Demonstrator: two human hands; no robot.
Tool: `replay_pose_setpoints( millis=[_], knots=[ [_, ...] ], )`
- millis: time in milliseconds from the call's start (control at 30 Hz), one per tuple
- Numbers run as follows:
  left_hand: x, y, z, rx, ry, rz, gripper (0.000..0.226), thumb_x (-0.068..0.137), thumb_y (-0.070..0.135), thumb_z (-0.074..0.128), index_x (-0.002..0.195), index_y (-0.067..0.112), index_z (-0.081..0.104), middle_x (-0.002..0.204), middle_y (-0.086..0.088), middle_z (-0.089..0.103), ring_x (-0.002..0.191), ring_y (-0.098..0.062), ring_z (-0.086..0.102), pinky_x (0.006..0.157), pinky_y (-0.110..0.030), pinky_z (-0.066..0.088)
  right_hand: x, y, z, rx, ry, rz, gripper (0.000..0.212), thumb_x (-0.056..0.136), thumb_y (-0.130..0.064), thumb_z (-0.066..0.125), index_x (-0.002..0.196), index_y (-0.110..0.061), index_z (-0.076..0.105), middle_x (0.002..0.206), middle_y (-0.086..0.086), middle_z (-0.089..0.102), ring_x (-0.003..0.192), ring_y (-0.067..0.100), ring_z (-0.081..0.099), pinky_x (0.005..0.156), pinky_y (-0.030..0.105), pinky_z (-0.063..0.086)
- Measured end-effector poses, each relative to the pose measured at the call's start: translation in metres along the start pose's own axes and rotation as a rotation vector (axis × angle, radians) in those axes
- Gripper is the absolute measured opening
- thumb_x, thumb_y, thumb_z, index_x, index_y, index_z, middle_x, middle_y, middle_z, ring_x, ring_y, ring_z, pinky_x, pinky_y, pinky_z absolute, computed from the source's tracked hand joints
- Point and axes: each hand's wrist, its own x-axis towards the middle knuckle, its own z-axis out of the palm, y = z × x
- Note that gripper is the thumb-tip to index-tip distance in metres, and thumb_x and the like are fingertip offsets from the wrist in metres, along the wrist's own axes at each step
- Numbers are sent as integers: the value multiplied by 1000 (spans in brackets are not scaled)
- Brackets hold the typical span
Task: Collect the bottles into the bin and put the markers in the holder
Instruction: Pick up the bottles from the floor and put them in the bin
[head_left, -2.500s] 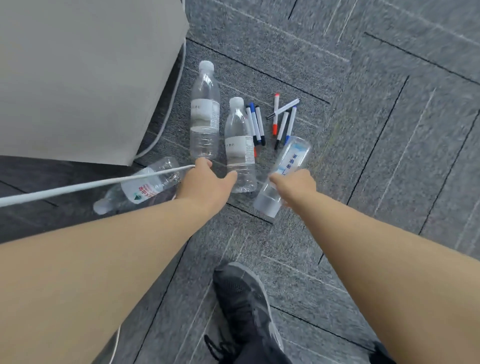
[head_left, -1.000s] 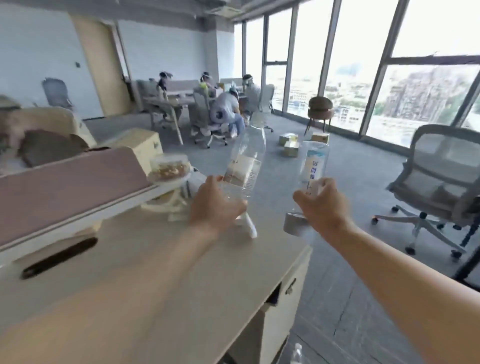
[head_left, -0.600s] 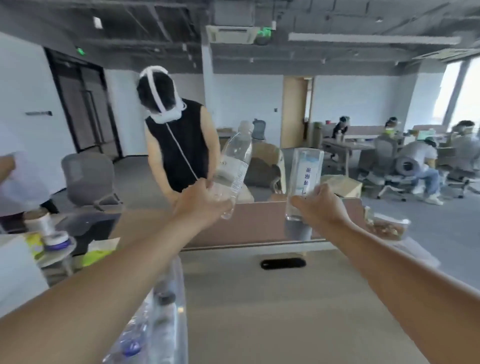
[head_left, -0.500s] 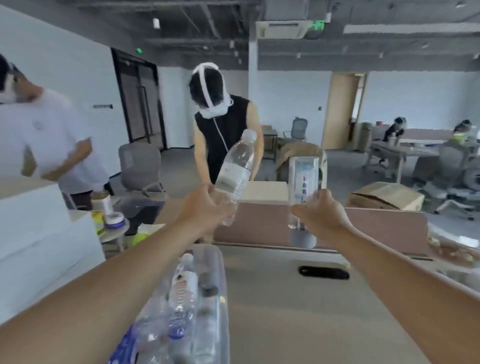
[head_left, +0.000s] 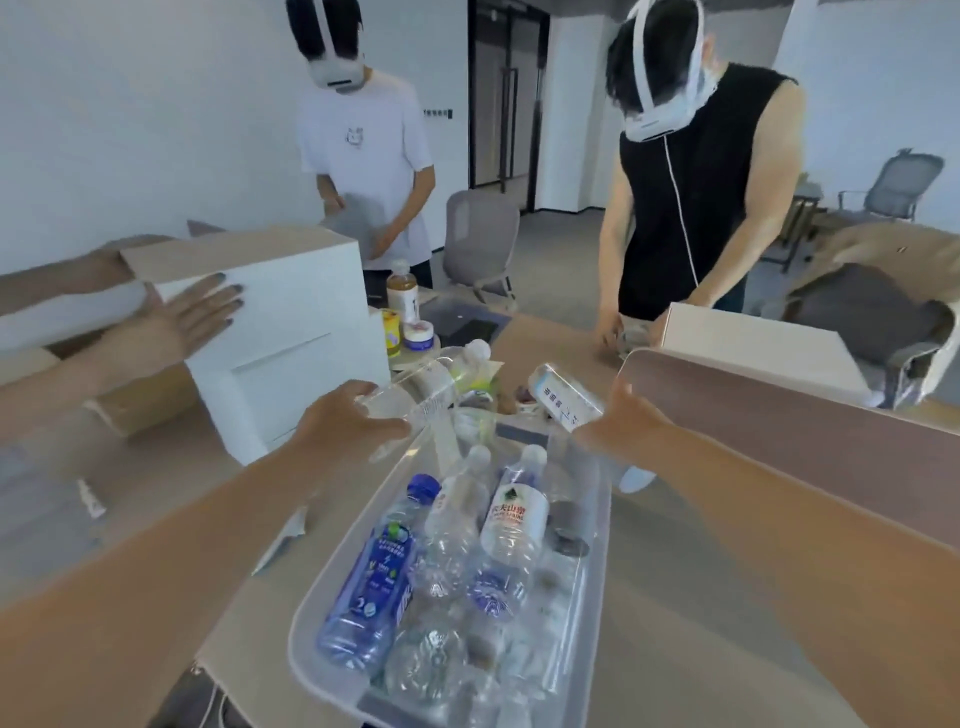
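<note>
Gripping a clear bottle (head_left: 415, 391) in the left hand (head_left: 347, 422) and a labelled bottle (head_left: 566, 399) in the right hand (head_left: 619, 422), both tilted over the far end of the crowded bin (head_left: 598, 530); dropped from here, could bounce off the bottles inside (head_left: 511, 519) and over the rim.

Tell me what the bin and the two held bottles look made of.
Bin: probably frosted translucent plastic; the bottles inside show hazily through its wall. Left-hand bottle: thin clear plastic, glossy, see-through. Right-hand bottle: likewise clear plastic, with a white printed label.

White walls (head_left: 130, 104), grey office chairs (head_left: 480, 244)
</note>
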Motion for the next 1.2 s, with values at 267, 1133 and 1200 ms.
replay_pose_setpoints(
  millis=[267, 1133, 1200],
  knots=[
    [51, 16, 18, -116, -50, 55, 65, 76, 33, 78, 130, 16, 46, 110, 0, 51, 97, -19, 50, 71, -26, 41, 31, 7, -15, -137, -76, 6, 27, 77, -30, 74, 90, -10, 60, 88, 8, 56, 74, 23, 51, 58, 26, 41],
    [138, 45, 122, 249, -616, 566, 65, 89, 61, 45, 140, 21, 45, 130, -8, 56, 109, -25, 55, 78, -31, 41, 54, -14, 63, 156, 228, 64, 59, 99, -45, 38, 153, -27, 20, 152, -3, 30, 122, 19, 44, 81, 21, 35],
    [132, 60, 120, 195, -609, 562, 70, 84, 66, 45, 142, 26, 43, 134, -5, 56, 118, -26, 52, 91, -38, 46, 39, -9, 52, 162, 279, 114, 59, 100, -43, 39, 153, -26, 20, 156, -1, 25, 133, 22, 39, 85, 23, 32]
  ],
)
